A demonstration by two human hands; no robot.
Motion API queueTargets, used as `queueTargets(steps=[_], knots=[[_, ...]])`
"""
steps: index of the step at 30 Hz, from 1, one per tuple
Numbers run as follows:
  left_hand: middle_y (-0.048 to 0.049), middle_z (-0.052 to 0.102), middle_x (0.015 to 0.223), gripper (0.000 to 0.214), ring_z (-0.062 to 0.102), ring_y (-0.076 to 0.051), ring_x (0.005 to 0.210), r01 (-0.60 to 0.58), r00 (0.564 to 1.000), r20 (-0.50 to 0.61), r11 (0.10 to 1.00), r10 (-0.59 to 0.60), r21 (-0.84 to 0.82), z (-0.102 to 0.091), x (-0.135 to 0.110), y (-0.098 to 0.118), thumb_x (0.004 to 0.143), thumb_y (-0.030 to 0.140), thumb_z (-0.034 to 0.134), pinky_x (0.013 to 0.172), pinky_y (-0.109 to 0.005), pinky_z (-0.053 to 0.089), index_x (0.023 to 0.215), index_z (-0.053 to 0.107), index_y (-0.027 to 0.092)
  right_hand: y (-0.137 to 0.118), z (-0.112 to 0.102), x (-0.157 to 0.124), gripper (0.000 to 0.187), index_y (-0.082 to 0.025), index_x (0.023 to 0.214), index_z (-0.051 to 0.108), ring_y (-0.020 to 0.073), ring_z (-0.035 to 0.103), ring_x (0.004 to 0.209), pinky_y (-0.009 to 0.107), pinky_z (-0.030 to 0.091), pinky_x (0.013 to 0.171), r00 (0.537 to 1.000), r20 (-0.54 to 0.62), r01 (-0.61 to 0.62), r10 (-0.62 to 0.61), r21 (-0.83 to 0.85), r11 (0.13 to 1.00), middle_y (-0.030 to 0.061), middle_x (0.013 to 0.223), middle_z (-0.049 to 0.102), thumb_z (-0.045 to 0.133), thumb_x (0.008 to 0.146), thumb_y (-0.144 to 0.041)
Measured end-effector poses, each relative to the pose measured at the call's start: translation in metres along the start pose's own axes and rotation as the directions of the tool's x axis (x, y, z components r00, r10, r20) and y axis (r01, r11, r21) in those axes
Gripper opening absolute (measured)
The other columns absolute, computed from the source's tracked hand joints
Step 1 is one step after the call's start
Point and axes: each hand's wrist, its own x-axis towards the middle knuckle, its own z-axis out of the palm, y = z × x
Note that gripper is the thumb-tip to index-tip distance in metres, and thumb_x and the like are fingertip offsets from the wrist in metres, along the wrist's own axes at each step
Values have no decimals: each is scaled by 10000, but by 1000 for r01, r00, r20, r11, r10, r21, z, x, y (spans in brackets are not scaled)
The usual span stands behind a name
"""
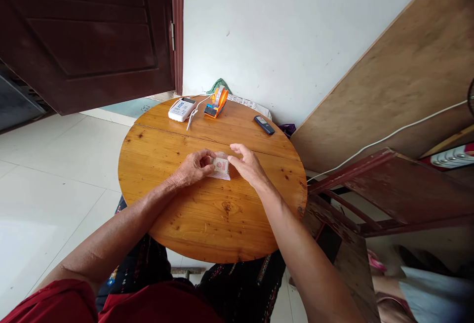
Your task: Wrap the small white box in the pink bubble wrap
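A small pale rectangular packet with red print point(221, 165) lies on a thin whitish wrapper point(221, 176) near the middle of the round wooden table point(207, 209). My left hand point(196, 167) rests at its left side, with the thumb and curled fingers closed on that edge. On the other side is my right hand point(247, 165), its fingers apart and the thumb tip close to the packet's right edge. Whether that thumb touches the packet I cannot tell. The right hand holds nothing that I can see.
Toward the back of the table are a white device with a cable point(181, 109), an orange tape dispenser point(218, 101) and a dark handheld device point(264, 125). A white wall point(281, 31) rises behind. A wooden chair point(370, 189) stands at the right, a dark red door point(96, 36) at the left.
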Motion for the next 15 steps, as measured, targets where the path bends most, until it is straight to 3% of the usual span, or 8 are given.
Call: queueTargets(steps=[5,10,15], knots=[[77,471,632,310,422,-88,570,15,1000,0,1000,-15,7,0,0,1,711,275,636,566,-230,343,1000,612,164,0,15,25,252,-197,947,718,232,696,974,409,549,906,995,88,-46,38,96,994,66,1011,759,696,699,-238],[68,498,659,329,446,-94,598,18,1000,7,999,-19,40,-1,-1,4,728,260,657,587,-231,363,1041,627,165,3,29,27,144,-211,771,713,181,664,782,320,536,744,999,-13,36,-34,197,980,6,843,748,631,762,-328],[64,508,680,358,452,-95,613,51,998,47,999,-51,2,-3,-2,5,737,295,691,600,-233,378,1059,599,170,-2,19,18,148,-221,772,749,197,683,799,329,530,749,993,-37,115,-110,196,974,24,858,764,649,780,-329]])
